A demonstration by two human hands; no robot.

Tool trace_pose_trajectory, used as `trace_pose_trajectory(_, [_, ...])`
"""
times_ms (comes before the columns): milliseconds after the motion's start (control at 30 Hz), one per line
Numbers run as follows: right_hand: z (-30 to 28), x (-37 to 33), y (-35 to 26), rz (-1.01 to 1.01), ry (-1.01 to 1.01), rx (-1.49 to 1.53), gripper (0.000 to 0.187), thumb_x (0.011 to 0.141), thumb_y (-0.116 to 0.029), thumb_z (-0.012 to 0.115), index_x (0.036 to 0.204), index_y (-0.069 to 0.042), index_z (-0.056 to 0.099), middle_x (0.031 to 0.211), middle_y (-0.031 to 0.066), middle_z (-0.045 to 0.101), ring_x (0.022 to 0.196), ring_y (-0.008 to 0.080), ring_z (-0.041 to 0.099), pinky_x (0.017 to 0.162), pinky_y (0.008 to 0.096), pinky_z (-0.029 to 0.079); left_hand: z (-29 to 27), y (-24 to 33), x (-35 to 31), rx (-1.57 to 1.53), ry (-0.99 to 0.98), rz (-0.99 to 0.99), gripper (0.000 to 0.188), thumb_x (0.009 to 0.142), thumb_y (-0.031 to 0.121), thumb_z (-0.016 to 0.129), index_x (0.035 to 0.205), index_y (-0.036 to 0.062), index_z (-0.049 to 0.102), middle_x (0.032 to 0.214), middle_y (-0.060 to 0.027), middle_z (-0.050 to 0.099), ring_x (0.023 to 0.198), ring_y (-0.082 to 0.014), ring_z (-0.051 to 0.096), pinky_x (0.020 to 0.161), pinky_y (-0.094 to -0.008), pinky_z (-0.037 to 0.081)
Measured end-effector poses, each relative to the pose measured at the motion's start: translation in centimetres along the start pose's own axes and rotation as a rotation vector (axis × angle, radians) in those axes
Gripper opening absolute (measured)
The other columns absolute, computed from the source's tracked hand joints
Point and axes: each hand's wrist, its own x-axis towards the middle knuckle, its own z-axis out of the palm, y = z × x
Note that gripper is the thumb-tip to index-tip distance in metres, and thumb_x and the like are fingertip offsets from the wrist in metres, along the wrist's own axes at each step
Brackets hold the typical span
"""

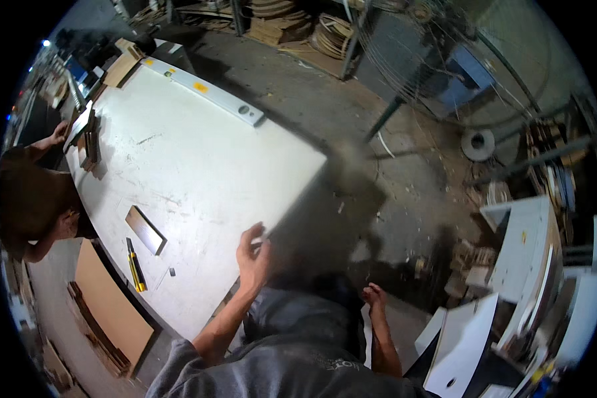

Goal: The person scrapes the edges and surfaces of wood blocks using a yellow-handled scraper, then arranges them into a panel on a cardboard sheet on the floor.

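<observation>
Hovering by bench [199,166] edge, L hand [251,264] has fingers loosely apart; R hand [375,296] lower, can't tell grip. Wood strip [145,229] + ylw/blk knife [134,265] on bench; lvl [215,97] w/ ylw labels [200,87].

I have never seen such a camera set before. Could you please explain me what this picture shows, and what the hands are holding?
No machine works here: these are a person's own bare hands. The picture comes from a wide fisheye camera worn on the head, looking down, so straight edges bend.

The left hand, fingers half-curled, is at the edge of a large, flat white tabletop; nothing shows in it. The right hand is low beside the body; I cannot tell whether it holds something.

On the tabletop lie a long white spirit level with yellow labels, a slim yellow-and-black utility knife and a small rectangular brown board. At the far left, another person's hand is near some stacked brown strips.
</observation>
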Motion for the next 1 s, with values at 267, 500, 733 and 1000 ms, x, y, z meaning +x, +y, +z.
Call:
trace_pose_trajectory(267, [8.5, 23.0, -17.1, -0.071, -0.387, -0.348, 0.031, 0.093, -0.013, 0.065, 0.121, 0.001, 0.064, 0.086, 0.0069, 0.068, 0.072, 0.0138, 0.064, 0.064, 0.0278, 0.052, 4.0, -4.3, 8.3, 0.686, 0.615, 0.381, 0.045, 0.090, 0.009, 0.061, 0.133, -0.0025, 0.055, 0.137, -0.0217, 0.052, 0.131, -0.0403, 0.046, 0.111, -0.0468, 0.037])
trace_pose_trajectory(500, [28.3, 34.0, -33.1, -0.242, -0.719, -0.622, 0.045, 0.092, -0.013, 0.064, 0.133, 0.003, 0.058, 0.099, 0.0079, 0.069, 0.082, 0.0131, 0.064, 0.068, 0.0254, 0.053, 5.5, -5.1, 9.5, 0.767, 0.749, 0.202, 0.038, 0.090, 0.001, 0.056, 0.128, -0.0032, 0.058, 0.135, -0.0218, 0.054, 0.128, -0.0411, 0.048, 0.110, -0.0488, 0.038])
trace_pose_trajectory(733, [44.4, 39.6, -43.0, -0.328, -0.857, -0.793, 0.047, 0.089, -0.013, 0.067, 0.132, 0.004, 0.059, 0.097, 0.0081, 0.069, 0.078, 0.0142, 0.066, 0.065, 0.0239, 0.054, 6.9, -4.7, 10.6, 0.880, 0.795, 0.131, 0.041, 0.086, -0.001, 0.056, 0.127, -0.0053, 0.057, 0.133, -0.0254, 0.054, 0.127, -0.0450, 0.048, 0.110, -0.0526, 0.038])
trace_pose_trajectory(1000, [51.2, 45.9, -51.2, -0.271, -0.764, -0.855, 0.041, 0.089, -0.005, 0.062, 0.128, 0.005, 0.060, 0.078, 0.0088, 0.067, 0.061, 0.0159, 0.063, 0.053, 0.0281, 0.053, 7.2, -2.7, 10.9, 0.874, 0.774, -0.001, 0.045, 0.084, -0.003, 0.053, 0.129, -0.0034, 0.052, 0.135, -0.0236, 0.049, 0.128, -0.0448, 0.045, 0.110, -0.0541, 0.036])
